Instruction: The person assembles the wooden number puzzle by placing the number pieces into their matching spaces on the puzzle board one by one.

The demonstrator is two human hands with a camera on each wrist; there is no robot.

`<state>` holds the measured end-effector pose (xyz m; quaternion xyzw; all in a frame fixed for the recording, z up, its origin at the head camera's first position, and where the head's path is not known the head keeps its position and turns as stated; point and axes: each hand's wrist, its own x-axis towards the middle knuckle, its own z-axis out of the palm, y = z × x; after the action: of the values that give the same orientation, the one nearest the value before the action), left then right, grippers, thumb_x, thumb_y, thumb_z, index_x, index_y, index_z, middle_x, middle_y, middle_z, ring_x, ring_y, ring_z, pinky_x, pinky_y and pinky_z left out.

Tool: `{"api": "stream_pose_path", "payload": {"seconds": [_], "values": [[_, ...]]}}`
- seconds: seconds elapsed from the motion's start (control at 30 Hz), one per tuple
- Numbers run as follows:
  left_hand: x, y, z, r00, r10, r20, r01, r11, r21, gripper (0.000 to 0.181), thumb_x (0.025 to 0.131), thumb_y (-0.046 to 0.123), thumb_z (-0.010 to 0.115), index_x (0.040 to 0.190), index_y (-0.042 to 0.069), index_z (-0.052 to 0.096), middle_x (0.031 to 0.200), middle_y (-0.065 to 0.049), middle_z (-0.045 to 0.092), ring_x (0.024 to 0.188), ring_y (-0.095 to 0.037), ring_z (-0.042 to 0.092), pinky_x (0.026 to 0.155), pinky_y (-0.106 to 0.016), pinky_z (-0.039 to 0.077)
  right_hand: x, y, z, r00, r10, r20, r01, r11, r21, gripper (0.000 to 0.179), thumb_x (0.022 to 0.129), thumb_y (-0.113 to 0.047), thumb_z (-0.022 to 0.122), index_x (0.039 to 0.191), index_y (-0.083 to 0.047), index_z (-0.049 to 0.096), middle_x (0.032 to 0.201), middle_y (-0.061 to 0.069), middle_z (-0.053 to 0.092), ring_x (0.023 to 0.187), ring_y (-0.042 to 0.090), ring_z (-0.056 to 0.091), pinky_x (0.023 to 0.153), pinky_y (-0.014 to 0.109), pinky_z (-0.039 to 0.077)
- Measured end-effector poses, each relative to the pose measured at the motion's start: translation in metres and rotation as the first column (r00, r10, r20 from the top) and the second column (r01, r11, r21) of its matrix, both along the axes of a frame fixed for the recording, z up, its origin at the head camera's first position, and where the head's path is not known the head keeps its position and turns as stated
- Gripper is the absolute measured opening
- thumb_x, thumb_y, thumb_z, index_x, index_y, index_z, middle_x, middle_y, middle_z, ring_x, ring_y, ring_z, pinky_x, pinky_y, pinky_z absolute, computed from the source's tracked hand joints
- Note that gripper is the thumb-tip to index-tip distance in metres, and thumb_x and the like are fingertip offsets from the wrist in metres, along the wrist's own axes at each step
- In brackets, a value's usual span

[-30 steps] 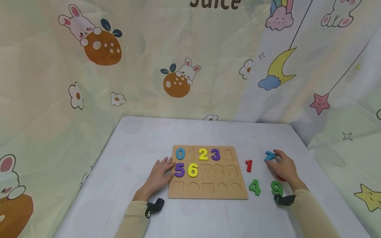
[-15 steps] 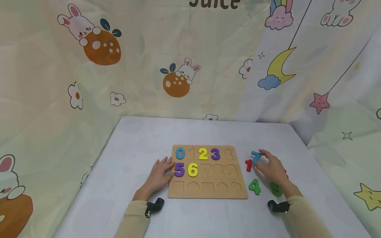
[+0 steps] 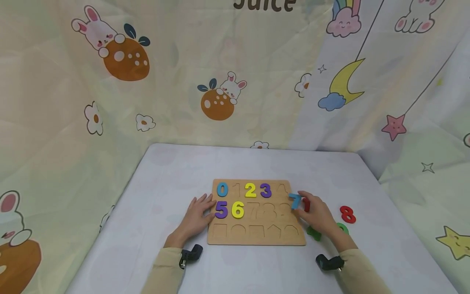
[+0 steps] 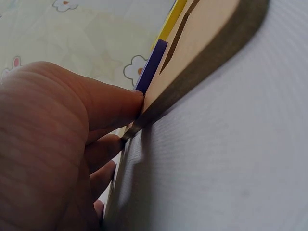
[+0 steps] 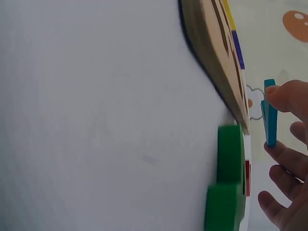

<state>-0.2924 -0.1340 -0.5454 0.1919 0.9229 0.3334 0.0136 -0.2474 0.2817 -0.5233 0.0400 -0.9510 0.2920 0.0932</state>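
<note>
My right hand pinches a blue number 7 between thumb and fingers, over the right edge of the wooden number board. The right wrist view shows this blue 7 edge-on, held above the tabletop. Close by, a red number 1 is partly hidden by the right fingers. My left hand rests at the board's left edge, fingers extended. In the left wrist view its thumb lies against that edge beside the purple number 5. Blue 0, yellow 2, purple 3 and yellow 6 sit in the board.
Right of the board, a green number 4 and a green 9 lie partly covered by the right hand and arm. A red number 8 lies farther right. A printed cloth hangs behind the white table.
The right hand has carried the blue 7 leftward from the table's right side, past the red 1, to the board's edge. The red 8 is now uncovered. The left hand has stayed put.
</note>
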Motion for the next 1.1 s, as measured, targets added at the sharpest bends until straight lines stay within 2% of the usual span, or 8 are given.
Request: {"api": "stream_pose_path", "payload": {"seconds": [0.1,0.17,0.23,0.33,0.4,0.47,0.77,1.1], "values": [[0.0,0.0,0.0,1.0,0.0,0.002,0.0,1.0,0.001,0.047,0.092,0.021,0.067,0.137,0.009,0.057,0.152,-0.008,0.041,0.147,-0.028,0.024,0.122,-0.05,0.004,0.001,-0.007,0.0,1.0,0.013,0.002,-0.013,1.0,-0.013,0.065,0.082,-0.019,0.079,0.139,-0.006,0.05,0.118,0.017,0.063,0.102,0.035,0.058,0.085,0.049,0.055],[0.0,0.0,0.0,1.0,-0.001,0.0,0.001,1.0,0.003,0.047,0.092,0.02,0.067,0.137,0.009,0.057,0.152,-0.008,0.041,0.147,-0.029,0.024,0.122,-0.05,0.004,0.001,-0.01,-0.001,1.0,0.016,0.006,-0.016,1.0,-0.021,0.064,0.083,-0.02,0.078,0.14,-0.008,0.05,0.114,0.014,0.062,0.091,0.029,0.055,0.074,0.039,0.053],[0.0,0.0,0.0,1.0,-0.001,-0.004,0.001,1.0,0.0,0.047,0.092,0.02,0.067,0.137,0.009,0.058,0.152,-0.008,0.041,0.147,-0.029,0.024,0.122,-0.05,0.004,0.001,-0.013,-0.002,1.0,0.018,0.009,-0.018,0.999,-0.029,0.064,0.084,-0.022,0.077,0.14,-0.01,0.05,0.117,0.013,0.062,0.089,0.027,0.054,0.07,0.037,0.051],[-0.001,0.0,0.001,1.0,-0.001,-0.009,0.001,1.0,-0.007,0.047,0.092,0.02,0.066,0.137,0.009,0.058,0.152,-0.008,0.042,0.147,-0.029,0.025,0.122,-0.051,0.004,0.001,-0.018,-0.004,0.999,0.033,0.009,-0.032,0.998,-0.057,0.064,0.085,-0.024,0.077,0.141,-0.009,0.05,0.134,0.013,0.058,0.109,0.033,0.058,0.087,0.047,0.054],[-0.001,0.0,0.001,1.0,-0.002,-0.01,0.002,1.0,-0.011,0.047,0.092,0.02,0.066,0.136,0.009,0.058,0.152,-0.008,0.042,0.147,-0.029,0.025,0.122,-0.051,0.005,0.0,-0.021,-0.004,0.999,0.046,0.004,-0.045,0.996,-0.074,0.064,0.085,-0.025,0.076,0.14,-0.008,0.05,0.141,0.014,0.054,0.126,0.037,0.051,0.1,0.055,0.047],[0.0,0.0,0.001,1.0,-0.004,-0.007,0.004,1.0,-0.012,0.047,0.092,0.02,0.066,0.137,0.009,0.057,0.152,-0.008,0.041,0.147,-0.029,0.025,0.122,-0.051,0.005,0.0,-0.025,-0.005,0.998,0.062,-0.003,-0.062,0.995,-0.081,0.064,0.085,-0.023,0.076,0.14,-0.007,0.049,0.142,0.015,0.053,0.133,0.038,0.045,0.105,0.059,0.041],[0.0,-0.001,-0.001,1.0,-0.004,-0.018,0.004,1.0,-0.005,0.047,0.092,0.02,0.067,0.136,0.008,0.058,0.152,-0.009,0.042,0.146,-0.03,0.025,0.122,-0.052,0.005,-0.001,-0.041,-0.006,0.993,0.115,-0.04,-0.118,0.989,-0.086,0.062,0.084,-0.018,0.078,0.139,-0.006,0.051,0.138,0.012,0.057,0.133,0.036,0.045,0.109,0.057,0.038],[-0.001,0.0,-0.001,1.0,-0.002,-0.009,0.002,1.0,-0.005,0.047,0.092,0.021,0.067,0.136,0.009,0.058,0.152,-0.008,0.042,0.147,-0.029,0.025,0.122,-0.051,0.004,-0.002,-0.063,-0.01,0.991,0.135,-0.026,-0.136,0.988,-0.079,0.061,0.084,-0.024,0.078,0.139,-0.013,0.052,0.14,0.007,0.055,0.134,0.033,0.044,0.107,0.058,0.04]]}}
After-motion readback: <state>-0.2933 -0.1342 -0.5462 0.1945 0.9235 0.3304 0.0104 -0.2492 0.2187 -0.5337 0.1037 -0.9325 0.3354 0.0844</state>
